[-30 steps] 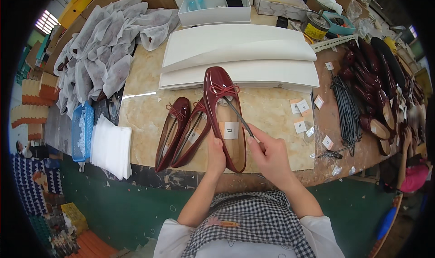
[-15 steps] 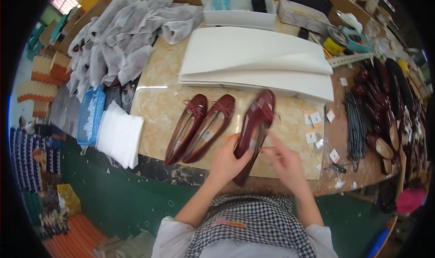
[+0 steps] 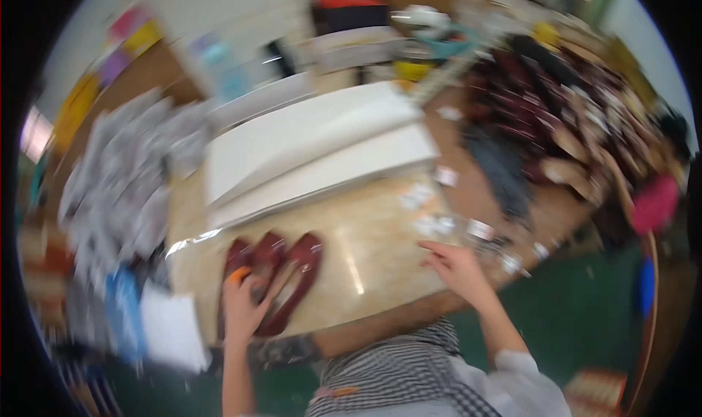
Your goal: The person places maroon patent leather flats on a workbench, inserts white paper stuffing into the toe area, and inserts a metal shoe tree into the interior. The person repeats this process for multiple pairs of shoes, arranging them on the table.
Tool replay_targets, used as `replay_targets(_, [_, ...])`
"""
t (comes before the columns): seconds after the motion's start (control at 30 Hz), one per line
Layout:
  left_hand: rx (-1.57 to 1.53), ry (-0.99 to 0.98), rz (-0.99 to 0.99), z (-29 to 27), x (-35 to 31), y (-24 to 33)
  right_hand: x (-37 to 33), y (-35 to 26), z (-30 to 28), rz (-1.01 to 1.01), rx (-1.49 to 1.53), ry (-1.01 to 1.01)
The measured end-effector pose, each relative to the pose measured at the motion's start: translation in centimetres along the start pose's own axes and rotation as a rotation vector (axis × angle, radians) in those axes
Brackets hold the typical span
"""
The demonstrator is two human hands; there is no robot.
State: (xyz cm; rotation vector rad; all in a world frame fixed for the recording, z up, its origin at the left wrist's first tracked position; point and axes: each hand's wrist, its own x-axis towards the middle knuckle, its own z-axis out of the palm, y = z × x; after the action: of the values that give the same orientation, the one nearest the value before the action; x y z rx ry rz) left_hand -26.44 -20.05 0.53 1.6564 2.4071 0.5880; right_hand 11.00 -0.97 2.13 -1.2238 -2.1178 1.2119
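Burgundy ballet flats (image 3: 306, 260) are touched by the left hand (image 3: 245, 301), finger grip too blurred to tell; the right hand's (image 3: 459, 272) fingers are parted. Glossy uppers are best handled lightly.

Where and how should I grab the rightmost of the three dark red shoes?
Probably pinch the rightmost shoe by its right wall, coming from the right: that long wall is uncovered, while the left hand and middle shoe crowd its left.

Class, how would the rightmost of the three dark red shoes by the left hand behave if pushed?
The rightmost shoe might slide easily: the tabletop shows a bright reflection, suggesting smoothness. Rolling seems unlikely, given its long, low shape. Its open hollow suggests lightness.
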Motion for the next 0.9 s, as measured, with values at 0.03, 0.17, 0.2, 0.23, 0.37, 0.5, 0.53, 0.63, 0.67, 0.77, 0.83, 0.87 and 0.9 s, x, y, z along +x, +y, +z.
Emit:
replay_targets(0.03, [0.144,-0.035,-0.027,0.4,-0.4,1.3,0.0,-0.1,-0.8,0.018,-0.084,0.01])
replay_targets(0.17, [0.276,-0.039,-0.01,1.8,-0.5,-1.2,-1.1,1.6,-1.1,-0.09,-0.116,0.071])
replay_targets(0.2, [0.284,-0.031,0.036,2.3,-0.6,-2.4,-1.5,2.5,-2.0,-0.098,-0.149,0.067])
replay_targets(0.23, [0.225,-0.012,0.026,2.8,-0.4,-1.9,-1.9,3.6,-2.8,-0.1,-0.181,0.057])
replay_targets(0.37, [0.065,0.038,-0.02,2.2,-1.9,-4.7,-2.3,6.4,-8.7,-0.022,-0.3,0.123])
replay_targets(0.5, [0.339,0.088,0.035,-4.7,0.4,-7.8,-0.5,12.7,-19.8,0.058,-0.341,0.565])
replay_targets(0.53, [0.356,0.163,0.025,-6.2,1.6,-10.3,0.9,14.3,-22.2,0.081,-0.398,0.727])
replay_targets(0.63, [0.398,0.386,-0.103,-10.7,5.5,-23.1,7.6,20.4,-27.1,0.311,-0.261,0.823])
replay_targets(0.67, [0.508,0.432,-0.105,-10.9,7.4,-23.6,9.1,22.4,-27.6,0.377,-0.286,0.872])
replay_targets(0.77, [0.47,0.536,-0.174,-12.9,10.6,-21.7,13.6,22.5,-26.7,0.489,-0.102,0.866])
replay_targets(0.83, [0.339,0.539,-0.117,-11.9,12.9,-20.5,14.7,24.1,-26.3,0.4,-0.149,0.975])
replay_targets(0.87, [0.215,0.45,-0.062,-10.3,13.9,-16.2,14.5,23.4,-26.0,0.457,-0.148,0.935])
replay_targets(0.9, [0.049,0.368,0.052,-7.9,17.4,-12.0,12.3,25.7,-29.1,0.297,-0.043,1.165])
